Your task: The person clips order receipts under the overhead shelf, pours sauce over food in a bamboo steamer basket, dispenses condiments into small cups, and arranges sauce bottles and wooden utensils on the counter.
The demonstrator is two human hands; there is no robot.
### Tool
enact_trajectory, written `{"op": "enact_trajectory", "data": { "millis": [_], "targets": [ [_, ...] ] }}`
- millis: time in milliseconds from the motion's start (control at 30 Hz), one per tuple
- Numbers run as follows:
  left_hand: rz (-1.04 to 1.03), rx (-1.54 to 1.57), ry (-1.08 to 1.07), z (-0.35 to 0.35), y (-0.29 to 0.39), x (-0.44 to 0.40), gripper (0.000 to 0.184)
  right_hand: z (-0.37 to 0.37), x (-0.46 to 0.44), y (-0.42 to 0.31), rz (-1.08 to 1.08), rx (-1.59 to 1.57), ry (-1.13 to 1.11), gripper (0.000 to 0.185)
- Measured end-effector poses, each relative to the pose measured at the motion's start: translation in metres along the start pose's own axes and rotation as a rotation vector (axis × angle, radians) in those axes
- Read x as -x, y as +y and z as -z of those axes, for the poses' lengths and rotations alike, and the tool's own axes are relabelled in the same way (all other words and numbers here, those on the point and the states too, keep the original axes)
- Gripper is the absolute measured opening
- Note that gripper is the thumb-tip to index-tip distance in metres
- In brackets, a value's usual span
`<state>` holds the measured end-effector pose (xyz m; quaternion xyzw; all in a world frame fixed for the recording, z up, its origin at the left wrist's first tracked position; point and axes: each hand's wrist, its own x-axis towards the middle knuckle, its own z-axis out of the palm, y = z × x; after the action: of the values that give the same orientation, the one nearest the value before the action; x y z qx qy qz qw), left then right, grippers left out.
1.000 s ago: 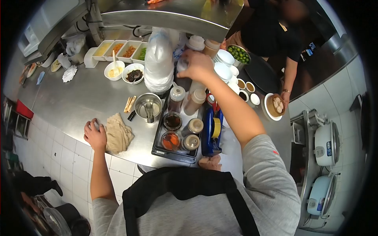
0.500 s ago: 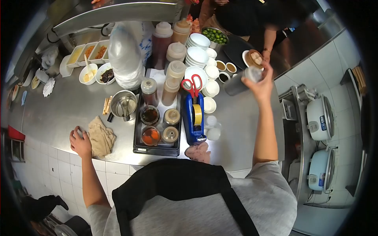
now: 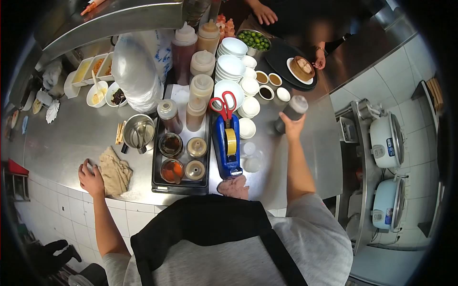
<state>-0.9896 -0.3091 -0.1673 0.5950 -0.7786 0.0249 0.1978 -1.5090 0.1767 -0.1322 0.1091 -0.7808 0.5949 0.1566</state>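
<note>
Gripping, right hand (image 3: 292, 126): I've got fingers wrapped round the dark bottle (image 3: 295, 109), 2 o'clock of my view.
Left hand (image 3: 91, 180): released, 8-ish, just beside the tan cloth (image 3: 115, 170).
Sauce cups (image 3: 266, 93): careless swing toward the bottle's 10 could tip them.
Counter (image 3: 324, 152): room at its 7, edge at 4.

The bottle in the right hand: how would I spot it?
On the steel counter, find the blue tape dispenser. To its right, the person's right hand grips a dark, pale-topped bottle. Other bottles stand clustered left of the dispenser; only this one is held.
</note>
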Motion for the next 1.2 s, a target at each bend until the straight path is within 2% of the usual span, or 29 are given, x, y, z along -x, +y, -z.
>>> {"op": "enact_trajectory", "data": {
  "millis": [133, 167, 267, 367, 467, 567, 767, 867, 967, 1067, 1200],
  "targets": [
    [0.002, -0.009, 0.001, 0.002, 0.002, 0.000, 0.042, 0.022, -0.049, -0.010, -0.200, 0.747, -0.175, 0.085],
    [0.005, -0.012, 0.006, 0.001, 0.002, 0.000, 0.042, 0.029, -0.061, 0.005, -0.180, 0.856, -0.219, 0.083],
    [0.019, 0.001, -0.010, 0.006, 0.006, 0.001, 0.042, 0.026, -0.070, -0.026, -0.246, 1.306, -0.334, 0.076],
    [-0.002, -0.007, 0.019, 0.000, 0.001, 0.001, 0.042, 0.022, -0.078, -0.031, -0.142, 1.523, -0.351, 0.063],
    [-0.007, 0.007, 0.015, 0.002, 0.002, 0.001, 0.042, 0.021, -0.101, -0.012, -0.088, 1.626, -0.398, 0.065],
    [-0.007, 0.013, 0.011, 0.002, 0.002, 0.001, 0.041, 0.018, -0.105, -0.021, 0.037, 1.706, -0.415, 0.038],
    [0.000, 0.003, 0.006, -0.001, -0.001, 0.000, 0.042, 0.016, -0.119, -0.018, 0.115, 1.768, -0.438, 0.029],
    [0.004, 0.006, -0.001, 0.000, -0.001, 0.000, 0.041, 0.012, -0.122, -0.022, 0.069, 1.789, -0.491, 0.040],
    [0.008, 0.009, -0.002, 0.003, 0.002, 0.001, 0.041, 0.012, -0.124, -0.026, 0.054, 1.794, -0.521, 0.044],
    [0.004, 0.001, -0.001, 0.002, 0.001, 0.000, 0.041, 0.015, -0.131, -0.013, 0.052, 1.772, -0.493, 0.053],
    [0.000, 0.001, 0.009, 0.000, 0.000, 0.000, 0.041, 0.012, -0.123, -0.031, 0.030, 1.750, -0.504, 0.066]
  ]
}}
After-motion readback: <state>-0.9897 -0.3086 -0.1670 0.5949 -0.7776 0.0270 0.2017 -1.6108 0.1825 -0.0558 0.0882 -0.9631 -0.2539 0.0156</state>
